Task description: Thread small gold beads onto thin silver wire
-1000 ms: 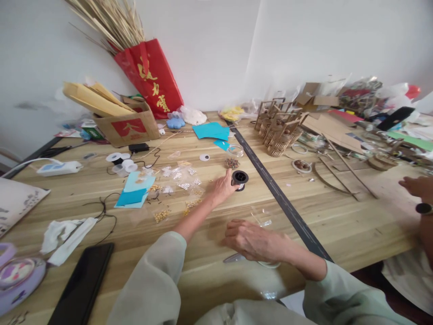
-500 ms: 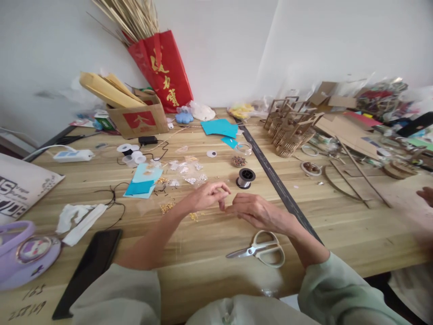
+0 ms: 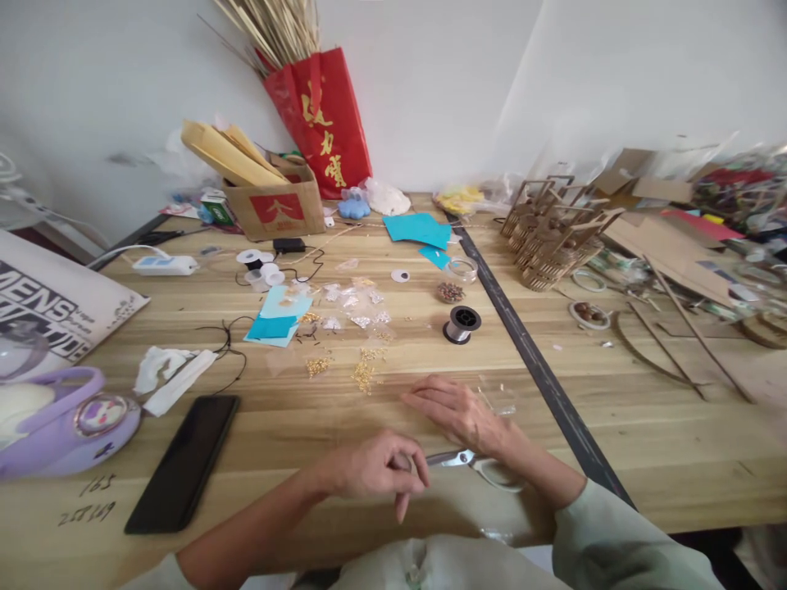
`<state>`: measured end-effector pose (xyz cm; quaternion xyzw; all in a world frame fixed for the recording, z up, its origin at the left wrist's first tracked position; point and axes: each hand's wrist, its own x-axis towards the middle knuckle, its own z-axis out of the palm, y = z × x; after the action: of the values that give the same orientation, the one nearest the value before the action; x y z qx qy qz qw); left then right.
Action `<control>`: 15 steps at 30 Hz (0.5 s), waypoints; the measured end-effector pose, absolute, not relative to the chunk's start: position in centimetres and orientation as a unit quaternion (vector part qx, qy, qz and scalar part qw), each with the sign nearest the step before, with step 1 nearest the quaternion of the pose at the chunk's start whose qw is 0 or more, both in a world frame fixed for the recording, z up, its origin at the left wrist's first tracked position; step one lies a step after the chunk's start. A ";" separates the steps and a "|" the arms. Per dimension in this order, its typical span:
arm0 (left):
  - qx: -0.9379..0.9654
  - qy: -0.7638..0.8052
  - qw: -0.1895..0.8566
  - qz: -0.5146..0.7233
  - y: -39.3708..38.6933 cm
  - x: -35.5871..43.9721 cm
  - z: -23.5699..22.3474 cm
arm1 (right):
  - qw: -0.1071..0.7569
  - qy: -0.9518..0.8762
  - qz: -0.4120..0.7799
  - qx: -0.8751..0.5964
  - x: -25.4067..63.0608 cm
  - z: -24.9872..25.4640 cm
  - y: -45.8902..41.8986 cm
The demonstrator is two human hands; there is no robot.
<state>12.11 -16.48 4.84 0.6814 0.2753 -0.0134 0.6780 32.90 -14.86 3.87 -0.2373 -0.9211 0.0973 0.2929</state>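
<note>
My left hand (image 3: 386, 469) is over the near part of the table, its fingers curled in and the thumb close to the forefinger. Whatever may be between them is too small to make out. Farther forward, my right hand (image 3: 458, 414) is palm down with its fingers stretched out to the left. Partly under the right wrist lie scissors (image 3: 458, 458), blades pointing left towards my left fingers. Gold beads (image 3: 364, 375) are scattered just beyond my right fingertips, beside another small gold pile (image 3: 317, 366). A spool of fine wire (image 3: 461, 325) stands behind my right hand.
A phone (image 3: 183, 463) and a purple object (image 3: 79, 418) are at left. Blue sheets (image 3: 275, 324) and small plastic bags (image 3: 362, 303) lie mid-table. Wooden baskets (image 3: 547, 238) stand beyond the black strip (image 3: 529, 352). A red bag (image 3: 329, 123) and cardboard box (image 3: 274, 209) are at the back.
My left hand has come back towards me, away from the right hand, and is now beside the scissors' blades. My right hand has moved slightly nearer and flattened. The view has shifted left.
</note>
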 end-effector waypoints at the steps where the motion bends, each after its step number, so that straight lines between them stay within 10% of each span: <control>1: 0.722 0.305 0.621 -0.014 -17.0 12.2 4.7 | 0.297 -0.921 0.095 -0.236 32.9 3.4 -14.9; 6: 0.841 0.363 0.400 0.011 -17.6 10.9 3.6 | 0.315 -0.921 0.086 -0.212 33.3 1.5 -14.9; 15: 0.770 0.491 0.381 0.147 -12.3 8.5 4.1 | 0.307 -0.924 0.073 -0.214 33.4 1.1 -15.1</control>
<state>8.48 -12.30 4.06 0.7700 0.4905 0.1468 0.3806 33.38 -15.05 1.08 -0.2144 -0.9244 0.0733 0.3067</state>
